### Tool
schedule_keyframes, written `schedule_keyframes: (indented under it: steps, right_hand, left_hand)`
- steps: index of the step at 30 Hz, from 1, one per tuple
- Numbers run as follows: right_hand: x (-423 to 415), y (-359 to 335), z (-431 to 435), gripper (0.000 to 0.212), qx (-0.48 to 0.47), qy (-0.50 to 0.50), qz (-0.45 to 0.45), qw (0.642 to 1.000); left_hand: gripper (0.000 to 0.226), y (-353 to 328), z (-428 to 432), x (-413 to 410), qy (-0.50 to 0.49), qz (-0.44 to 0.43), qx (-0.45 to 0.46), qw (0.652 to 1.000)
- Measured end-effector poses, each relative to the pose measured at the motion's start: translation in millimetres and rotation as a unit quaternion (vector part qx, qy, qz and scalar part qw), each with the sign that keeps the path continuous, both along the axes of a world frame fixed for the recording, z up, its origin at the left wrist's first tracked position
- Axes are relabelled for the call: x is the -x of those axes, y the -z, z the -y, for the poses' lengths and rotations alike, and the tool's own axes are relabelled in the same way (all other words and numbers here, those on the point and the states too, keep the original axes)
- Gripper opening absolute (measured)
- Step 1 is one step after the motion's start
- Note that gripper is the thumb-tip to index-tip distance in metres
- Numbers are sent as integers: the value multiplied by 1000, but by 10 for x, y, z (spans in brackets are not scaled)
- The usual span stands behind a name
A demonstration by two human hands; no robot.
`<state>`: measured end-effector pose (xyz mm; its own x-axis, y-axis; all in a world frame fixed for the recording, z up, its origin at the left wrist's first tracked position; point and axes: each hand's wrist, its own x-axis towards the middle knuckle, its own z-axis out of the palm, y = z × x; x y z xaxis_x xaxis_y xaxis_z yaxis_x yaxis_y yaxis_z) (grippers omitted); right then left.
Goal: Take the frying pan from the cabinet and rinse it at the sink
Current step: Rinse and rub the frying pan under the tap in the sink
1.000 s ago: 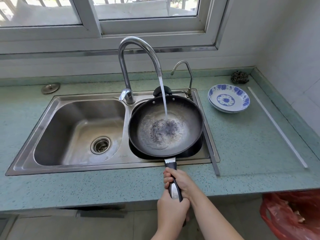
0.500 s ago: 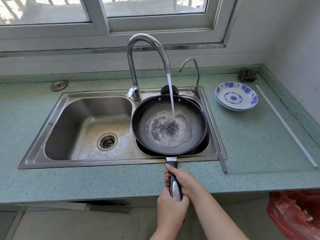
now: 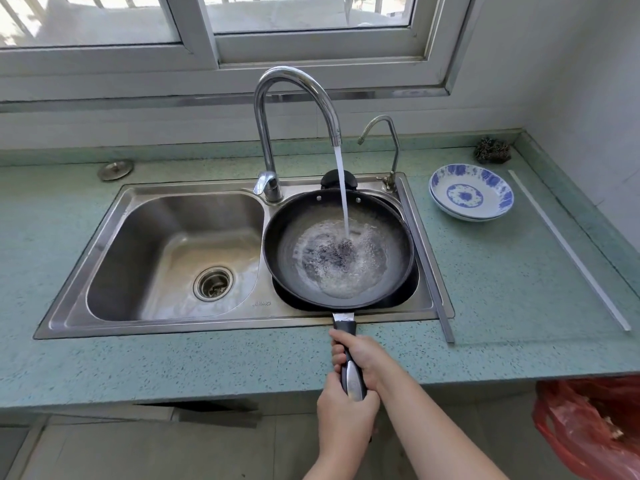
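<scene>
**Pan under tap, rinse under way**

Head view: pan (image 3: 284, 244) sits level over the right basin of the sink (image 3: 156, 327), with the tap (image 3: 294, 77) stream landing inside. The handle (image 3: 350, 370) points straight back at the person. Right hand (image 3: 365, 360) wraps it nearer the pan, left hand (image 3: 346, 420) clenches its end. Emptying would probably mean rolling about that axis.

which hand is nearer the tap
Right. The right hand grips the pan handle close to the sink; the left hand grips the handle's end behind it, farther from the tap.
</scene>
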<state>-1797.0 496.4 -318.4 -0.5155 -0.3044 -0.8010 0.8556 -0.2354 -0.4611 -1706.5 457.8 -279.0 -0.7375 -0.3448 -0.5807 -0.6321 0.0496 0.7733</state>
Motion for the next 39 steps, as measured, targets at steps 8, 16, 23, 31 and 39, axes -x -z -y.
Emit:
schedule_keyframes:
  steps: [8,16,23,31,39]
  right_hand:
    - [-66,-29,19,35,9,8,-28,1000]
    - [-184,-65,-21,40,4,17,-55,998]
    - [-59,-111,59,38,0,4,-64,998]
    - [-172,-53,-38,39,-38,23,-65,997]
    - [-141,-96,127,38,-23,2,-81,996]
  left_hand:
    - [19,4,33,-36,-12,-19,-30,999]
    - [26,154,20,-133,-7,-34,-2,999]
    - [22,229,55,-17,-16,-34,3,999]
    - [25,312,-9,-100,-3,-28,5,1000]
    - [31,258,106,-64,-22,-52,9,998]
